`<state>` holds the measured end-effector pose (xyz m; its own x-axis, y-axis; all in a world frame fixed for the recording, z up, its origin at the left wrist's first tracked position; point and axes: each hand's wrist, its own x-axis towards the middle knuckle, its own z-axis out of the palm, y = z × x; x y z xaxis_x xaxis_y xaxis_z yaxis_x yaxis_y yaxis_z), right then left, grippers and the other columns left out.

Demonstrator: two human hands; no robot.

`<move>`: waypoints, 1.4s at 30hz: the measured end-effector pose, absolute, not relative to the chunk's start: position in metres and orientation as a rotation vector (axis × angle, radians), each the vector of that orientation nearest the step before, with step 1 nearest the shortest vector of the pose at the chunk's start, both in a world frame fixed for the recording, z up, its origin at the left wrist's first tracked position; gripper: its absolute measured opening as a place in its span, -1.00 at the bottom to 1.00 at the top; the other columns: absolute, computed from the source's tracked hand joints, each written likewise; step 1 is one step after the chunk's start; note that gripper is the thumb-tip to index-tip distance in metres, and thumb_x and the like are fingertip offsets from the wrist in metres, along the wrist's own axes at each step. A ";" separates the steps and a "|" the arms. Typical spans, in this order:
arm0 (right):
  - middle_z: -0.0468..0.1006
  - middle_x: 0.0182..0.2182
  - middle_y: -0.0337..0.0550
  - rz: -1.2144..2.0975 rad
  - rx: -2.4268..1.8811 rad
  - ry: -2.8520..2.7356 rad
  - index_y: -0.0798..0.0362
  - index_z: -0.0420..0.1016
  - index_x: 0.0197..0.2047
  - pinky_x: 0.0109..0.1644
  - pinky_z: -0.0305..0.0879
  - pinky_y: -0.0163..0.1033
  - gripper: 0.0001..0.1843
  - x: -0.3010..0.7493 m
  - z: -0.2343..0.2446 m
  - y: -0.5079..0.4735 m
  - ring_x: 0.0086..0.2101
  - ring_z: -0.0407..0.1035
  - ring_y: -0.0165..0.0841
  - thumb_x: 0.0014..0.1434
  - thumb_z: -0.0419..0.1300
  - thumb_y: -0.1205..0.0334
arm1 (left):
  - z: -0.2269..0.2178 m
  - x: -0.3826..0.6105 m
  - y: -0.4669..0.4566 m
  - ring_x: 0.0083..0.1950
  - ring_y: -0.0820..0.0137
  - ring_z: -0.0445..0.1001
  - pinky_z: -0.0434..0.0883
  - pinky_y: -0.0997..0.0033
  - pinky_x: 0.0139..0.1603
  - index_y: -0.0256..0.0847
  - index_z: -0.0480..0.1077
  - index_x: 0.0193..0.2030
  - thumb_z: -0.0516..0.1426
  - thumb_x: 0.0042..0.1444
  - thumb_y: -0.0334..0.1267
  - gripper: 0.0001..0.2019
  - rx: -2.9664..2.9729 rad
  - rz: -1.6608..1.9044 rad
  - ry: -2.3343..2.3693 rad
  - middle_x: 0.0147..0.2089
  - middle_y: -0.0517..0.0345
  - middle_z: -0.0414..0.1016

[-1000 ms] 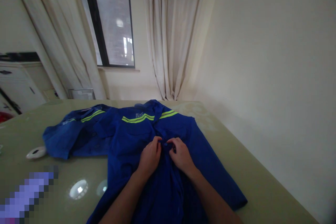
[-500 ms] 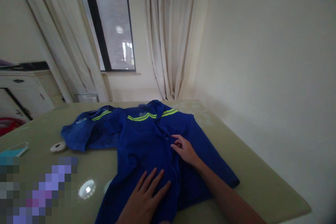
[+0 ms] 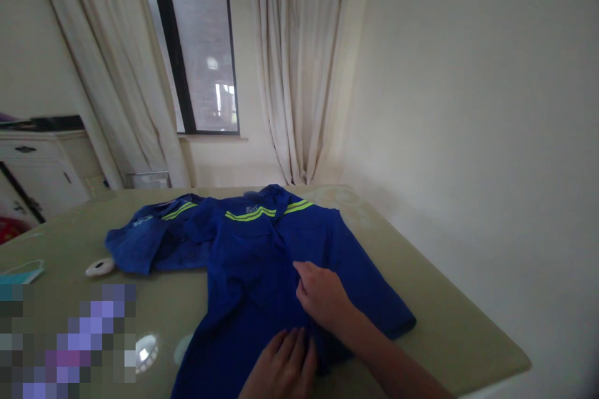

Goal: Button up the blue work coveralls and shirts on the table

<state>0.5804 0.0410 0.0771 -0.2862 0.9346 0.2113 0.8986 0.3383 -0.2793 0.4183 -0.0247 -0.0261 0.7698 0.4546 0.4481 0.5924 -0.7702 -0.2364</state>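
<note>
A blue work jacket with yellow-green stripes across its chest lies spread front side up on the table, its collar at the far end. My right hand is closed at the front edge of the jacket, about mid-length, pinching the cloth there. Nearer to me, my left hand has its fingers curled together on the lower front edge. Its fingertips press into the fabric, and the cloth under them is partly hidden. One sleeve of the jacket reaches out to the right.
A second blue garment with the same stripes lies bunched at the left. Beside it are a small white oval object and a light-blue face mask on the table. A wall runs along the right side.
My left hand has slid right to the front edge, and its spread fingers have drawn together. My right hand has come slightly nearer and closed on the edge.
</note>
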 end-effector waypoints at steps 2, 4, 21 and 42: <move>0.67 -0.17 -0.06 0.260 -1.591 -2.409 -0.04 0.58 0.02 -0.20 0.34 -0.22 -0.69 0.573 0.078 0.041 -0.20 0.58 -0.16 0.23 0.18 0.19 | -0.022 0.418 -0.022 0.17 0.18 0.55 0.46 0.20 0.17 -0.18 0.37 0.29 0.06 0.37 -0.15 -0.60 -2.719 -0.494 -0.869 0.18 -0.02 0.59; 0.68 -0.25 -0.13 0.455 -1.566 -2.451 -0.06 0.62 -0.07 -0.23 0.33 -0.23 -0.72 0.570 0.075 0.051 -0.24 0.57 -0.17 0.20 0.26 0.04 | -0.013 0.414 -0.018 0.32 0.09 0.42 0.38 0.06 0.31 -0.08 0.25 0.40 0.11 0.32 -0.07 -0.47 -2.873 -0.458 -0.942 0.32 0.01 0.46; 0.62 -0.33 -0.09 0.415 -1.699 -2.210 0.00 0.60 -0.34 -0.21 0.31 -0.24 -0.81 0.564 0.048 0.173 -0.27 0.52 -0.21 0.12 0.34 0.06 | 0.025 0.398 0.009 0.05 0.24 0.61 0.51 0.39 0.01 -0.09 0.39 0.20 0.14 0.15 -0.42 -0.55 -3.206 -0.141 -1.138 0.08 0.06 0.64; 0.53 -0.31 -0.30 0.455 -1.430 -1.923 -0.03 0.37 -0.10 -0.27 0.20 -0.34 -0.70 0.573 0.018 0.172 -0.31 0.42 -0.36 0.13 0.31 0.12 | 0.021 0.411 0.179 0.17 0.21 0.46 0.35 0.21 0.19 -0.36 0.31 0.25 -0.06 0.31 -0.47 -0.60 -2.488 -0.920 -2.098 0.13 -0.18 0.51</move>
<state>0.5733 0.1719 0.0175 -0.1576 0.9354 0.3164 0.6946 0.3327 -0.6378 0.4112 0.1788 0.0206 0.0953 0.9644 0.2466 0.8347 -0.2124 0.5081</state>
